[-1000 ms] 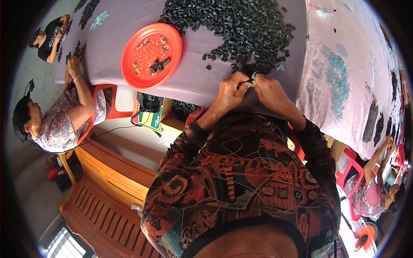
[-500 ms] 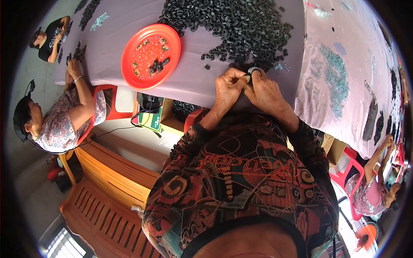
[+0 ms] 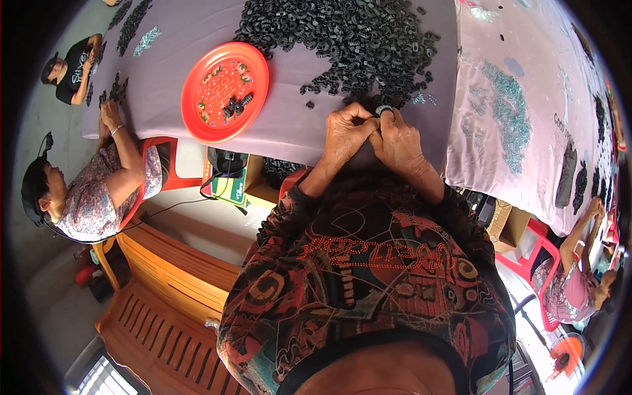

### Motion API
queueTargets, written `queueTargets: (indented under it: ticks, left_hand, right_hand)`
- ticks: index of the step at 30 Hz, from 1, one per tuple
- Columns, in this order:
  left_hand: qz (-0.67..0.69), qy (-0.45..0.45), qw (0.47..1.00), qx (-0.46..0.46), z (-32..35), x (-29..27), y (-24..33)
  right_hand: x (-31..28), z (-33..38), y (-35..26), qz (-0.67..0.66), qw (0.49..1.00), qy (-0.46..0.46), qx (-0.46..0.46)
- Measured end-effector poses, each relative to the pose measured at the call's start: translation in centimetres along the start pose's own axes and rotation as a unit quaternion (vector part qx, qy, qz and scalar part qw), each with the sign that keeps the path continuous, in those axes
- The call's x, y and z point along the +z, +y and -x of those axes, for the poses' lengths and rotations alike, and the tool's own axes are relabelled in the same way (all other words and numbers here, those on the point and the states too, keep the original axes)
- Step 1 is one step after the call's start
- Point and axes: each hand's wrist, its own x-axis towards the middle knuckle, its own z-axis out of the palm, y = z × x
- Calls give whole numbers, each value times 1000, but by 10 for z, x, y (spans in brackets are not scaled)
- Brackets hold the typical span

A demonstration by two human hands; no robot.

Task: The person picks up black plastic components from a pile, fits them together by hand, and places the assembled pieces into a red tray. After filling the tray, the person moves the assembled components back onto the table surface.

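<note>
My left hand (image 3: 345, 136) and my right hand (image 3: 399, 139) meet at the near edge of the table, thumbs and fingertips pressed together. Between them they pinch a small black plastic part, mostly covered by the fingers. A pale grey band (image 3: 383, 109) circles a finger of the right hand. Just beyond the fingertips spreads a big heap of small black plastic parts (image 3: 336, 39). A few tiny light-blue pieces (image 3: 420, 99) lie beside it, close to the right hand. To the left, a red plate (image 3: 190, 99) carries a small cluster of black parts (image 3: 237, 105).
Greyish-purple cloth (image 3: 289, 128) covers my side of the table; pink cloth (image 3: 471, 155) to the right bears a teal heap of small pieces (image 3: 513, 125). People work at left (image 3: 92, 204) and right (image 3: 559, 289). A wooden bench (image 3: 151, 309) and open cardboard boxes (image 3: 510, 227) stand below.
The whole view has shifted slightly. Both hands stay joined at the same place, fingers turned a little, so less of the black part shows between them.
</note>
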Motion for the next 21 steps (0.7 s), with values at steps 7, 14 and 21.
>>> queueTargets:
  ticks: [7,14,21]
  left_hand:
    - [-15,3,1000,13,0,1,0]
    - [-43,8,999,4,2,2,-4]
    - [-25,2,1000,18,1,2,-4]
  right_hand:
    - [0,1,-2,17,1000,-8,12]
    - [1,2,0,18,999,26,-32]
    - [8,5,3,-13,999,39,-7]
